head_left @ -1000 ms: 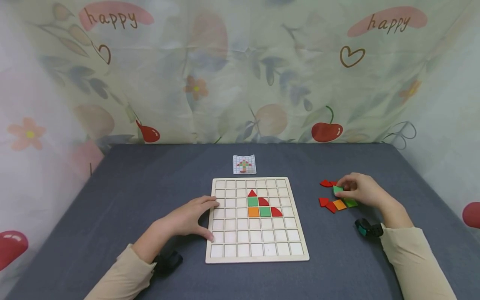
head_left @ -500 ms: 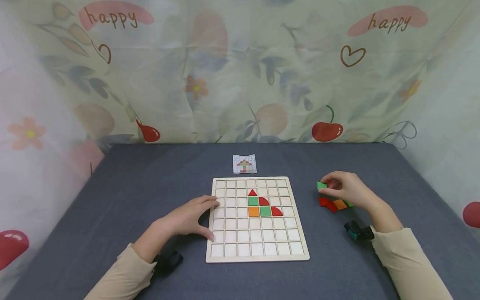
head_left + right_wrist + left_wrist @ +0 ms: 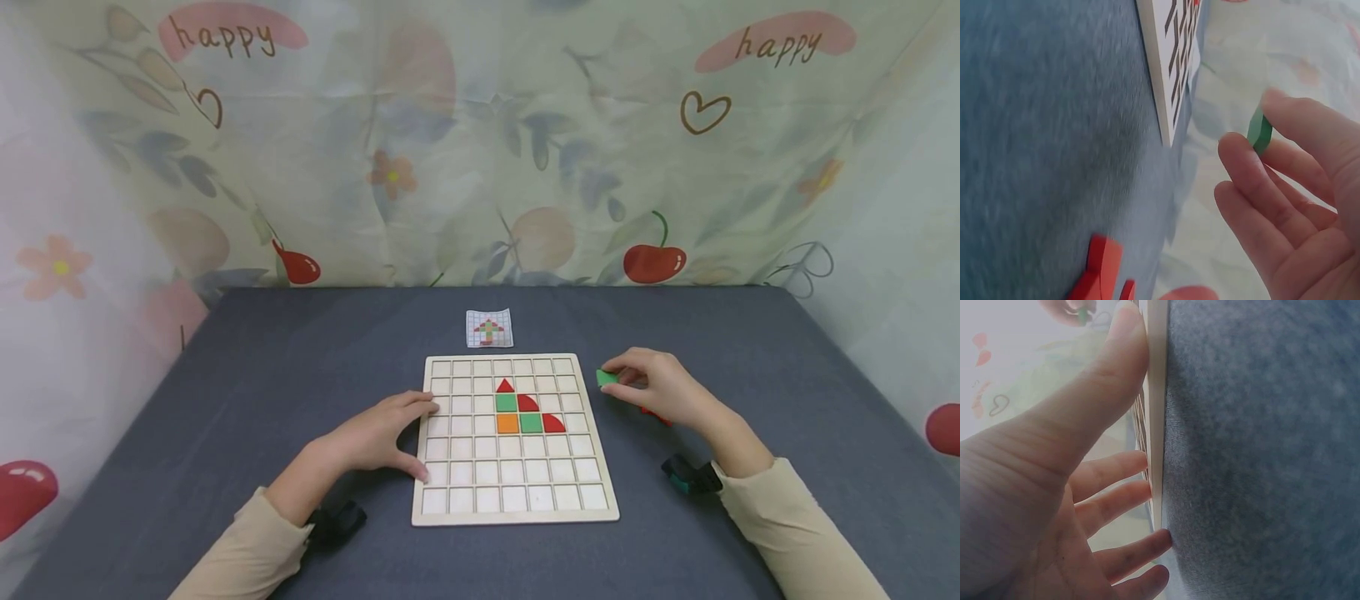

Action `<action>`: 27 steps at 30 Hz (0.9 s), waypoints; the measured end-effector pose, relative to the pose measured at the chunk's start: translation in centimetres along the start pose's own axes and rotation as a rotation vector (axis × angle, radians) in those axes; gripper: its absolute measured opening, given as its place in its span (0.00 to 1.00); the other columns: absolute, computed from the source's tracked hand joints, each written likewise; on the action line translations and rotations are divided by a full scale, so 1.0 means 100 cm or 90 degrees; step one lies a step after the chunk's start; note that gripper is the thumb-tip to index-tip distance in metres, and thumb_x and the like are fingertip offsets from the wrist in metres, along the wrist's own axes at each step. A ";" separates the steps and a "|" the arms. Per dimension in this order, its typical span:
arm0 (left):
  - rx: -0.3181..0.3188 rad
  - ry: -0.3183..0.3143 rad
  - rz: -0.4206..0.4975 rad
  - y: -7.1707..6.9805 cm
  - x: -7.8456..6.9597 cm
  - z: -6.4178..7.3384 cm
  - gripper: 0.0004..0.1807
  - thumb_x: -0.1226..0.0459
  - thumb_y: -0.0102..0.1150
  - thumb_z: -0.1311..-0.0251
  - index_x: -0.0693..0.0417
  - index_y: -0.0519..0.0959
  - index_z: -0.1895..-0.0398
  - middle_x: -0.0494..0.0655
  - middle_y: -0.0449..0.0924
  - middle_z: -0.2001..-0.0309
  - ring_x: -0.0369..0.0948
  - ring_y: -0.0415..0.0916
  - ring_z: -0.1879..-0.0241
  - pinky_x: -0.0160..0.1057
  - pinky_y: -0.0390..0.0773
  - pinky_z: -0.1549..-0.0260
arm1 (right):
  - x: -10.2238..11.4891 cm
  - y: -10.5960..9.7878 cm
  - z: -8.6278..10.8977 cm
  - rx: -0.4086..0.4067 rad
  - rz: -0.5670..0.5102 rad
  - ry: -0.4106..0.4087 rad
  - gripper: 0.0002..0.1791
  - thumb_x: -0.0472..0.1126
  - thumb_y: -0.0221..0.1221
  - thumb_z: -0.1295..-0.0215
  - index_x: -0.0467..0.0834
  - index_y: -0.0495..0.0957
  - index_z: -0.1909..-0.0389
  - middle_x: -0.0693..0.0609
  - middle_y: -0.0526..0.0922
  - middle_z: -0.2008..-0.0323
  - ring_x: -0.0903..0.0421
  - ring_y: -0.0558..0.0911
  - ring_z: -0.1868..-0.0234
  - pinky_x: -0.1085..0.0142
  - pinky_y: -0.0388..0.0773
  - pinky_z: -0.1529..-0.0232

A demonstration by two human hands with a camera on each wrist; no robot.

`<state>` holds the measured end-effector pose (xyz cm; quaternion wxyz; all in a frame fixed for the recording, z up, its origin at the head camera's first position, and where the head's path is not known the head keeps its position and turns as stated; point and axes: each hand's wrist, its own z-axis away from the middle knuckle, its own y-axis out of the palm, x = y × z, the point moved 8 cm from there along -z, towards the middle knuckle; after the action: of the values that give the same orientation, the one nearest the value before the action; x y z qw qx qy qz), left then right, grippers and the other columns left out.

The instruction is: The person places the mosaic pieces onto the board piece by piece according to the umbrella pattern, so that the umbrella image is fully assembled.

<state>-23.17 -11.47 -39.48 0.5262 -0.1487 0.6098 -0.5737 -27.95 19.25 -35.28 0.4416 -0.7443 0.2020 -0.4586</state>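
Green tile (image 3: 606, 378) pinched between thumb and fingertips of right hand (image 3: 654, 385), off the surface (image 3: 315, 342), just beside upper right edge of board (image 3: 517, 523). Hands well apart, board between them. Left hand (image 3: 382, 433) spread, clamped on nothing, thumb and fingertips resting at board's left rim.

On board: red triangle (image 3: 505, 387) on top; below it, green square (image 3: 506, 403) with red quarter-round (image 3: 528, 405) to its right; next row, orange square (image 3: 507, 424), second green square (image 3: 531, 424), second red quarter-round (image 3: 553, 424), left to right. Pattern card (image 3: 489, 328) flat behind board, arrow-like figure on a grid. Loose red tiles (image 3: 1104, 262) on the surface, mostly hidden by right hand in head view; right wrist view shows some, cut off by frame edge. Dark bands by both wrists, pale sleeves. Printed cloth (image 3: 465, 142) hangs behind.
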 end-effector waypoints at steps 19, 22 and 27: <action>-0.003 0.008 -0.016 0.002 0.001 -0.003 0.50 0.46 0.71 0.60 0.59 0.64 0.34 0.57 0.59 0.31 0.53 0.57 0.32 0.53 0.62 0.36 | 0.041 0.023 -0.009 0.024 -0.004 -0.068 0.15 0.36 0.64 0.43 0.39 0.79 0.54 0.50 0.81 0.59 0.61 0.79 0.65 0.58 0.80 0.60; -0.004 0.006 -0.016 0.002 0.001 -0.003 0.50 0.46 0.71 0.60 0.59 0.63 0.34 0.57 0.59 0.31 0.53 0.57 0.32 0.53 0.62 0.36 | 0.047 0.027 -0.011 0.032 -0.013 -0.070 0.16 0.35 0.63 0.43 0.39 0.78 0.53 0.49 0.81 0.59 0.60 0.80 0.64 0.58 0.80 0.58; -0.007 0.008 -0.019 0.002 0.001 -0.003 0.50 0.47 0.71 0.60 0.59 0.64 0.34 0.57 0.59 0.31 0.53 0.57 0.32 0.53 0.62 0.36 | 0.056 0.034 -0.014 0.054 -0.027 -0.073 0.17 0.35 0.63 0.43 0.37 0.78 0.52 0.46 0.81 0.57 0.57 0.81 0.63 0.56 0.80 0.56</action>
<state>-23.36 -11.37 -39.76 0.5130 -0.1568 0.6142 -0.5788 -26.02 12.84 -35.05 0.4737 -0.7542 0.1407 -0.4324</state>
